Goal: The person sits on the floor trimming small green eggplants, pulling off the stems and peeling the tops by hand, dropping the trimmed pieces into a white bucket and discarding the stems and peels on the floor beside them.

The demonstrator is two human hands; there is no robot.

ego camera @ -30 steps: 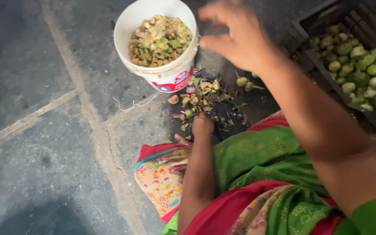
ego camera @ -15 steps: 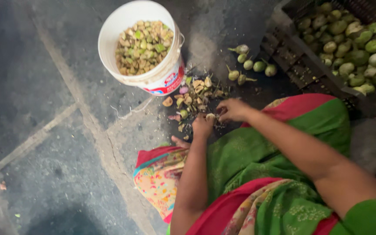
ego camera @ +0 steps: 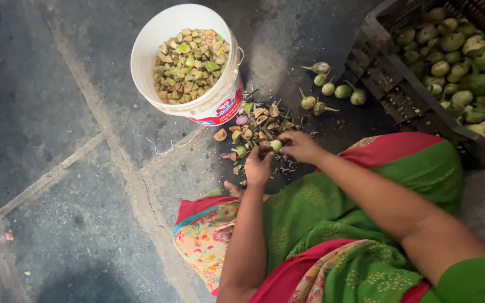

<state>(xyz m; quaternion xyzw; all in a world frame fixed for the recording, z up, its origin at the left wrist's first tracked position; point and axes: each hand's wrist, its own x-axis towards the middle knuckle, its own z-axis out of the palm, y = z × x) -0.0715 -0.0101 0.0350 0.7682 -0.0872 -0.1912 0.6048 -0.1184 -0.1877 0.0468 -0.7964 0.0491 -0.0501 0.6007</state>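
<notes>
Head view, left hand (ego camera: pixel 258 166) and right hand (ego camera: pixel 300 147) both pinched on one small green vegetable (ego camera: pixel 276 146), scraps (ego camera: pixel 254 124) beneath, white bucket (ego camera: pixel 220 104) beside, loose vegetables (ego camera: pixel 332 90) near black crate (ego camera: pixel 388 84).

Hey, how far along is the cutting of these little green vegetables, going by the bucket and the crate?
Done: the white bucket is nearly full of cut pieces, and trimmings litter the floor. In hand: the left hand and right hand meet on one small green vegetable. Left: a few whole ones lie loose on the floor, and the dark crate holds many more.
</notes>
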